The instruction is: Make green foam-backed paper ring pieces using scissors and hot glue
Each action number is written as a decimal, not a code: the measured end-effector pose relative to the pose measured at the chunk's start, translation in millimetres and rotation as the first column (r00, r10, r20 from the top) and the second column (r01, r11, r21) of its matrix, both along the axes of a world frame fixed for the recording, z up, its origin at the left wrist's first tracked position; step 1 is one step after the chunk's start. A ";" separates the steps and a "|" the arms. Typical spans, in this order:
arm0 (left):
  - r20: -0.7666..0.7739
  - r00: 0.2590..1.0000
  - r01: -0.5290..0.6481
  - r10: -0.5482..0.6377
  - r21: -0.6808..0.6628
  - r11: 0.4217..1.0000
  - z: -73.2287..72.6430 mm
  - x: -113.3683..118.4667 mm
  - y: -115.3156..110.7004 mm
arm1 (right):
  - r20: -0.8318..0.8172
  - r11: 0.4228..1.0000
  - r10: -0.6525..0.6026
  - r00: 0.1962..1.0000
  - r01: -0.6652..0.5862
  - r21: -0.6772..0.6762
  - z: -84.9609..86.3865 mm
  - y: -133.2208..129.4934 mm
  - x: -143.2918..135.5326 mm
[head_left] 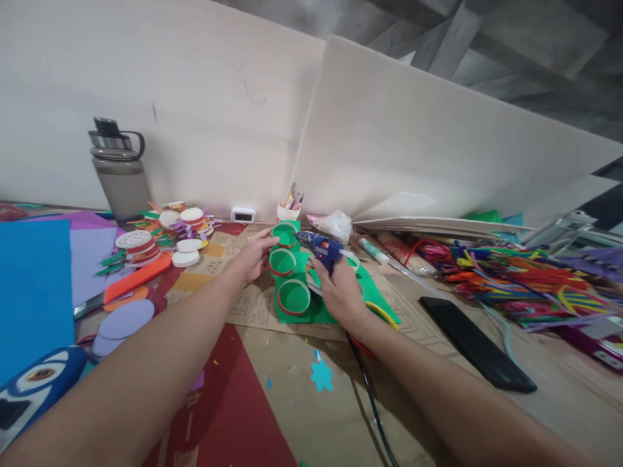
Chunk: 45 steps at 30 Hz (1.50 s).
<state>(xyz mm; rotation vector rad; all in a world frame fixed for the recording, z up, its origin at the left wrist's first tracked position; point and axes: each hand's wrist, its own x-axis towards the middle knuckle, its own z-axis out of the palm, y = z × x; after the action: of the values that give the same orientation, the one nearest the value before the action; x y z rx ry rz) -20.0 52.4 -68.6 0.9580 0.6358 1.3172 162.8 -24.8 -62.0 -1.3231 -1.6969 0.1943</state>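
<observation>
My right hand [343, 292] is wrapped round a blue hot glue gun [324, 246], its nozzle pointing left at the rim of the farthest paper ring [286, 235]. With its fingertips, my left hand [257, 254] grips the left side of that ring. Two more red-edged rings, a middle one [282, 262] and a near one [294, 297], stand in a column on a green sheet [377, 295]. Part of a yellow ring [382, 314] shows behind my right wrist. The right hand hides the centre of the sheet.
A water bottle [119, 172], an orange cutter [139, 280] and lilac discs [129, 318] are on the left. A black phone [474, 340] and pipe cleaners [525, 279] lie on the right. The gun's cord [372, 395] trails toward me past a blue paper flower [322, 374].
</observation>
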 end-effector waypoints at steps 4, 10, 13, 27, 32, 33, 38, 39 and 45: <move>0.030 0.997 0.065 -0.065 0.012 0.998 2.0 -0.6 -2.8 | 0.006 1.000 0.006 1.000 -0.006 0.009 2.8 -2.1 0.0; 0.017 0.990 0.142 -0.143 0.013 0.990 4.8 -1.5 -7.2 | 0.029 0.998 0.058 0.998 -0.059 0.026 5.2 -2.9 -0.3; 0.011 0.990 0.140 -0.140 0.017 0.990 3.1 -1.1 -6.0 | 0.027 0.998 0.054 0.998 -0.054 0.029 5.0 -2.4 0.0; 0.067 0.980 -0.182 0.187 -0.077 0.980 -3.5 -7.0 11.1 | -0.142 0.992 0.097 0.985 -0.108 -0.070 12.6 -6.8 3.9; 0.093 0.962 -0.246 0.256 -0.111 0.963 -4.7 -11.7 15.8 | -0.102 0.985 0.122 0.987 -0.132 -0.107 15.5 -22.3 14.0; 0.101 0.957 -0.261 0.272 -0.114 0.959 -5.0 -14.5 18.2 | -0.056 0.985 0.139 0.989 -0.144 -0.099 15.3 -28.5 16.2; 0.152 0.921 -0.342 0.360 -0.130 0.931 -6.6 -35.0 33.6 | 0.344 0.915 0.391 0.854 -0.400 -0.048 12.3 -60.2 22.0; 0.160 0.916 -0.348 0.368 -0.139 0.927 -6.8 -38.3 36.3 | 0.437 0.893 0.433 0.788 -0.441 -0.090 11.3 -63.9 21.6; 0.183 0.916 -0.324 0.358 -0.192 0.926 -5.4 -43.0 40.8 | 0.664 0.856 0.504 0.552 -0.421 -0.300 8.9 -71.4 14.2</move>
<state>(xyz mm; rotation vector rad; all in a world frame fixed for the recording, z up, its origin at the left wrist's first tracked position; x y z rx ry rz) -63.0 93.2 -74.0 0.5776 0.7501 1.6287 177.0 -96.2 -53.1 -1.0365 -2.7690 0.0526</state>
